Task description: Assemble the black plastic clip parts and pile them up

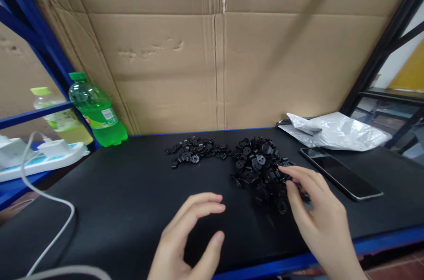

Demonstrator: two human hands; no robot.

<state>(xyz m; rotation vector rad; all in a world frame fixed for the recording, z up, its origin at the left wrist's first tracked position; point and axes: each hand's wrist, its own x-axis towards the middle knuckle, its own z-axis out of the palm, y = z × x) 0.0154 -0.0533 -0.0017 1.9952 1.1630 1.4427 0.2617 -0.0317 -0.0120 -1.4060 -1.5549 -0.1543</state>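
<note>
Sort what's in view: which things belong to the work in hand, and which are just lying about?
In the work:
- larger pile of black parts, at the right hand's fingertips
- smaller pile of black parts, probably
- left hand, open

Apparently lying about:
- phone
- silvery bag
- green bottle
- yellow-capped bottle
- power strip
- white cable

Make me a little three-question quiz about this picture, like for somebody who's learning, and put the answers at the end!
1. True or false: the right hand is at the larger pile of black parts.
2. Which lies to the right of that pile?
A) green bottle
B) phone
C) power strip
3. Fill in: the left hand's thumb and fingertips are ___ (touching/apart).

Key: 1 true; 2 B; 3 apart.
</note>
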